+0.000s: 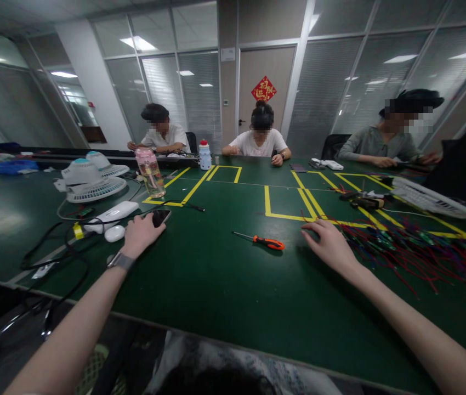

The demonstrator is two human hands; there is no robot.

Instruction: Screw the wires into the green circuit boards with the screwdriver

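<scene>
My left hand (143,235), with a watch on the wrist, has its fingers curled around a dark phone (162,218) at the table surface. Just below and left of it lie a white mouse-like object (114,233) and a white oblong device (112,215). My right hand (328,241) rests on the table with thumb and fingers apart, nothing visibly held. Its fingertips are close to a bundle of red and dark wires with small green boards (414,247). Between my hands lies an orange-handled screwdriver (269,242), its shaft pointing left.
The green table (216,285) bears yellow tape outlines (286,216). White fans (95,184), a pink bottle (149,174) and black cables (68,241) are left. A small patterned bottle (205,157) stands farther back. A white keyboard (434,198) is right. Three people sit opposite.
</scene>
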